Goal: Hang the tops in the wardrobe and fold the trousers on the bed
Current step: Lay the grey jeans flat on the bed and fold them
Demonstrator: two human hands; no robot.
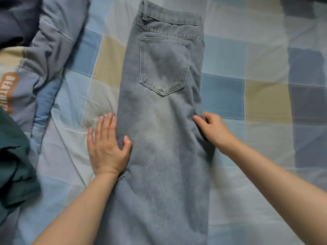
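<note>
A pair of light blue jeans [162, 106] lies lengthwise on the checked bedspread [247, 64], folded leg on leg with a back pocket facing up and the waistband at the far end. My left hand [108, 145] lies flat at the jeans' left edge, fingers straight on the bedspread and thumb on the denim. My right hand [212, 128] is at the right edge, its thumb on top of the denim and its fingers curled under the edge of the fabric.
A rumpled blue-grey quilt [53, 41] is heaped at the upper left. A dark green garment [14, 156] lies at the left edge, beside cloth with orange lettering [10, 89]. A dark item [300, 4] sits at the top right corner.
</note>
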